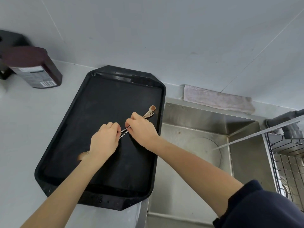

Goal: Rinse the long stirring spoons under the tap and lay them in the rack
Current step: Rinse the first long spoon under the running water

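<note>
Steel twisted stems pinched by both hands — left hand (102,142) low, right hand (142,129) higher — on stirring spoons (124,132) over black tray (162,96). Long axis runs lower-left to upper-right; sink (189,142) w/ rack (287,158) lies right, R hand nearer.

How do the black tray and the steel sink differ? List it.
The black tray is dark and matte; the steel sink is pale, shiny metal. The tray is shallow and rests on the counter; the sink is deep and sunk below it. The tray bears the spoons and both hands; the sink bears neither.
</note>
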Motion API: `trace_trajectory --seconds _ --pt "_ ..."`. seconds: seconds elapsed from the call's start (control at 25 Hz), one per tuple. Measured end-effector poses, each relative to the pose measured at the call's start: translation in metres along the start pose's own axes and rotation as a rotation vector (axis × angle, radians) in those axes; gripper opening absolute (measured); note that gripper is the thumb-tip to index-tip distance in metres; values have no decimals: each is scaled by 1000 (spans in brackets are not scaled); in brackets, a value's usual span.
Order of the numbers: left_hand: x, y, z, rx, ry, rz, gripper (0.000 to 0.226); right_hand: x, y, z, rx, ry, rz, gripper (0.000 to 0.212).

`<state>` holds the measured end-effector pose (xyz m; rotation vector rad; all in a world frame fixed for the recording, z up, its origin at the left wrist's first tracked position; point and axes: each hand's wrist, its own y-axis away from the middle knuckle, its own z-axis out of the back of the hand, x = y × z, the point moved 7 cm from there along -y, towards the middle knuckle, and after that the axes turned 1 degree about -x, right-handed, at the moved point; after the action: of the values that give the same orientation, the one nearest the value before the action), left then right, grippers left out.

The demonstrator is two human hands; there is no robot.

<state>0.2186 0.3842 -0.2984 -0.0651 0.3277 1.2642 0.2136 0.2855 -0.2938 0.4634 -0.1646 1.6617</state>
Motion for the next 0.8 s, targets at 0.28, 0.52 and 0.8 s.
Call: trace_trajectory --seconds 0.28,0.52,0.8 --pt "-11 2 16 -72 75 5 15 -1 17 23 -169 -118 -31 14" --pt "-37 10 32 -120 221 -4 14 -21 45 35 -247 -400 -199 22" --pt "-99 22 33 -58 414 -69 18 -65 91 58 -353 -1079 -490 22"
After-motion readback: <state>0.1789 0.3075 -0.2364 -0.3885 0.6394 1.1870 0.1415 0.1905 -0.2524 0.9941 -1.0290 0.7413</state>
